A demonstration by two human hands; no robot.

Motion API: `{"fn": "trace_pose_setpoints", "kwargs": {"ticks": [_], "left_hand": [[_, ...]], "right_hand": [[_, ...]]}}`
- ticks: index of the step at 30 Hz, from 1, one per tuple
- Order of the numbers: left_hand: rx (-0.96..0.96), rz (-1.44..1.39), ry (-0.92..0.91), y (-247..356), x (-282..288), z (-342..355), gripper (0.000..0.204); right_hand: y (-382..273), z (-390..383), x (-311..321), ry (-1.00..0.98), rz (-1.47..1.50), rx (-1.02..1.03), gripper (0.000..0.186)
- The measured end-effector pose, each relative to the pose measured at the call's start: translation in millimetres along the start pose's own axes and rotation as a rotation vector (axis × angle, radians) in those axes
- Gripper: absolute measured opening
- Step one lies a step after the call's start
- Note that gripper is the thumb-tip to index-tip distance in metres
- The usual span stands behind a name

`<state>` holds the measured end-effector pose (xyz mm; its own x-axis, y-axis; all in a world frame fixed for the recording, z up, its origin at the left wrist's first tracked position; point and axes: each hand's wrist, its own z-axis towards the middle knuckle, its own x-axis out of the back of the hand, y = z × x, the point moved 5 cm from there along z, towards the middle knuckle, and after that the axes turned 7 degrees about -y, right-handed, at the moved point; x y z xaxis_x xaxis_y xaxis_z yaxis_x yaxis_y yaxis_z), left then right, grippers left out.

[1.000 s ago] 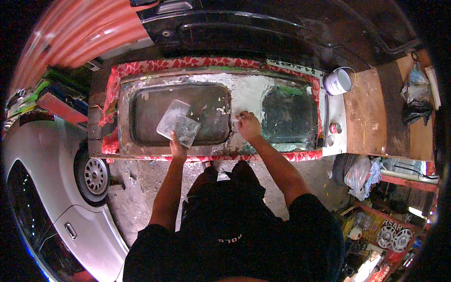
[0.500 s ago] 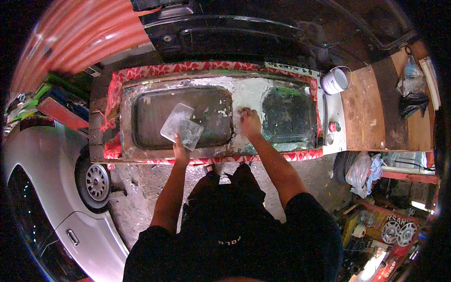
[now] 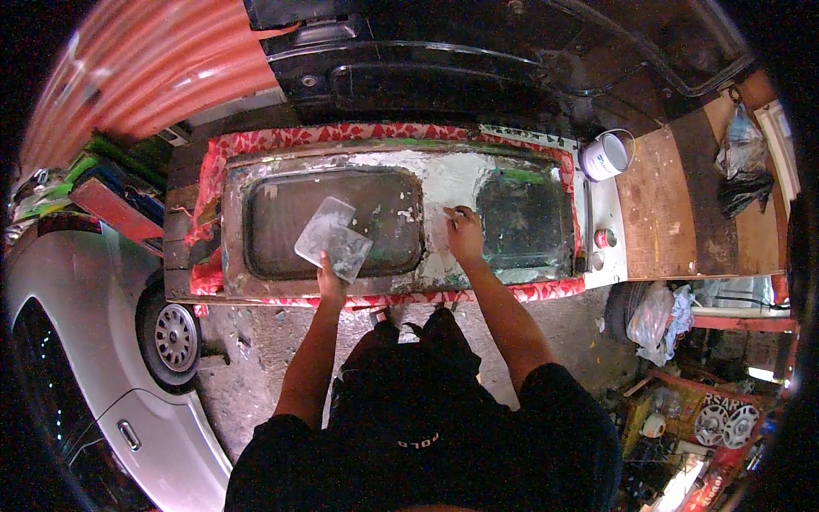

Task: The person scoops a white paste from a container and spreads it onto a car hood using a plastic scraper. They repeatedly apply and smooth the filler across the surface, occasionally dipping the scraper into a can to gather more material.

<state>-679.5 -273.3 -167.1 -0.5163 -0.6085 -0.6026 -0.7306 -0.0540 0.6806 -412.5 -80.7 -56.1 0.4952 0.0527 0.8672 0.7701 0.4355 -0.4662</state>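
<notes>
The left hand [image 3: 332,282] is raised from a forearm angled toward 12 o'clock; a clear plastic plate [image 3: 331,241] smeared with white is grasped by its fingers at the 6 o'clock edge. The right hand [image 3: 465,237] is angled toward 11 o'clock, its fingers curled and pinched on a small pale tool [image 3: 450,214] pointed toward 9 o'clock. Whether the panel is touched cannot be told. The tool is held over the white coat [image 3: 452,177] between 2 recesses of a worn panel [image 3: 281,209], laid over a patterned cloth [image 3: 341,135]. Compared with 0.5 s ago, the tool, then hidden, is exposed; the plate is held over the same recess.
</notes>
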Motion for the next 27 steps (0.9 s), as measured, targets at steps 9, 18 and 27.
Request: {"fn": "trace_pose_setpoints", "kwargs": {"ticks": [9, 18, 27], "left_hand": [[0.019, -0.006, 0.006, 0.1, -4.3, -2.1, 0.068], [0.123, 0.036, -0.121, 2.7, -22.3, -5.7, 0.054], [0.209, 0.222, -0.198, -7.9, -85.4, -10.1, 0.037]], "right_hand": [[-8.2, -22.3, -27.1, -0.167, -0.255, 0.029, 0.03], [14.6, -64.4, 33.3, 0.017, 0.21, -0.139, 0.026], [76.6, -105.9, 70.3, 0.107, 0.837, -0.555, 0.033]]}}
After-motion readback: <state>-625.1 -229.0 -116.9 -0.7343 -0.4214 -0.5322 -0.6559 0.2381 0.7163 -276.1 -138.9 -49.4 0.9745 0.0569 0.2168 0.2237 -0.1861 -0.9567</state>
